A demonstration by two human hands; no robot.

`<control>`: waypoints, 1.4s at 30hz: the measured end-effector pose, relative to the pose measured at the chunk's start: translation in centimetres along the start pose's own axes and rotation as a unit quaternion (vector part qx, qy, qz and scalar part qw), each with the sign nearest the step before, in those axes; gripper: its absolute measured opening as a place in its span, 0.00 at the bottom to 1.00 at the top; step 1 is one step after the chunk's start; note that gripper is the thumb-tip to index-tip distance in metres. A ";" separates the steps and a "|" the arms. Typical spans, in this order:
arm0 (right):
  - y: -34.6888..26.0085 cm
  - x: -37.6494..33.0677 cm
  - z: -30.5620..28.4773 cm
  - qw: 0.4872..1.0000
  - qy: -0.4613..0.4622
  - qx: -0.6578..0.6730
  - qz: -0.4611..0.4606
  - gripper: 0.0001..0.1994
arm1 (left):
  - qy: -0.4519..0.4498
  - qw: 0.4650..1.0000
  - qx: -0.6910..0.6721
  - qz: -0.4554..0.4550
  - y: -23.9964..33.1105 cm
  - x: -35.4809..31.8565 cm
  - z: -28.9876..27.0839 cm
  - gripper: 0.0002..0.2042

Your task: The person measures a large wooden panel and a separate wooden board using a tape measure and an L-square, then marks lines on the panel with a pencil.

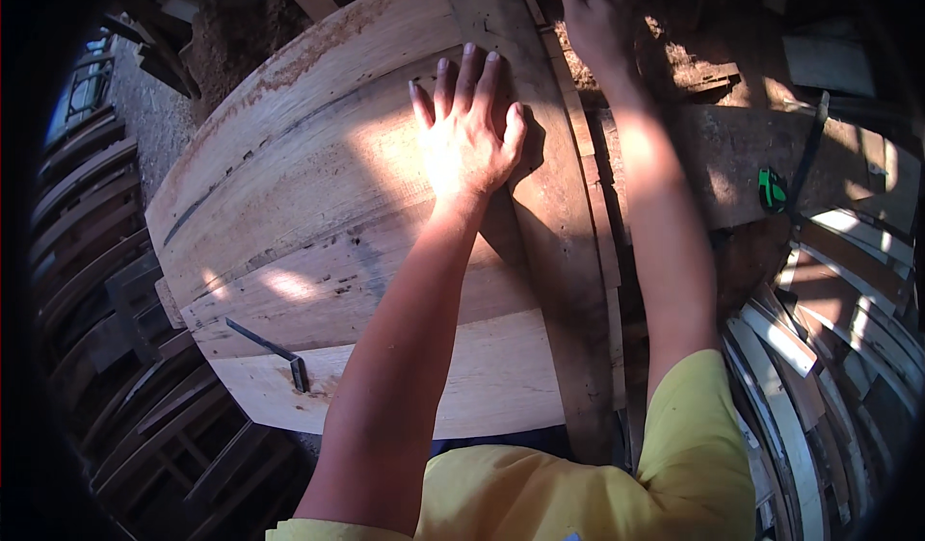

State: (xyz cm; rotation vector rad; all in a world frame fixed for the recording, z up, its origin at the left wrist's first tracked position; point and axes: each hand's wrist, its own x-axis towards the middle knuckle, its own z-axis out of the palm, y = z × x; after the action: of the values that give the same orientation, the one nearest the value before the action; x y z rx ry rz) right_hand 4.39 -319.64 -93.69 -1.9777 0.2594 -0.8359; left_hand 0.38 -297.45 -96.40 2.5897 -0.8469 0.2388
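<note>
My left hand (470, 136) lies flat on a wide panel of joined wooden planks (318, 194), fingers stretched out and nothing in them. Beyond it, at the top of the view, my right hand (595, 11) is closed, its fingers curled near a dark edge. What it may hold is hidden and I cannot make it out. Under the right forearm runs a long wooden board (549, 204) along the panel's right side. A dark L-shaped try square (279, 353) rests on the panel's near left part.
A green tape measure (771, 190) sits on a plank (732, 165) to the right, beside a dark bar (811, 146). Curved wooden strips (785, 416) are stacked at the lower right. Slatted wooden pieces (96, 252) line the left, and sawdust (241, 40) lies behind the panel.
</note>
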 end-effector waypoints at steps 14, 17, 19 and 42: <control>-29.0 -59.3 -25.7 0.762 -0.010 -0.398 0.510 0.22 | 0.009 0.999 0.027 0.019 -0.8 -0.4 1.0 0.32; -29.3 -64.6 -25.7 0.728 -0.027 -0.372 0.575 0.28 | 0.007 0.999 0.027 0.029 -0.4 -0.4 1.6 0.32; -28.5 -65.4 -25.5 0.723 0.022 -0.349 0.596 0.31 | 0.014 0.999 0.026 0.033 -0.2 0.1 2.0 0.32; -15.4 -75.5 -37.5 0.681 0.147 -0.400 0.596 0.35 | 0.015 0.990 0.089 -0.112 3.3 -4.7 0.6 0.29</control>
State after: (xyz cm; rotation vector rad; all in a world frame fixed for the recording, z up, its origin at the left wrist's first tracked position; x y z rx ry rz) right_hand -78.57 -300.04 -102.72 -1.7593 2.1379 -0.0814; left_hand -5.38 -297.67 -97.20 2.8107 -0.5396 0.3002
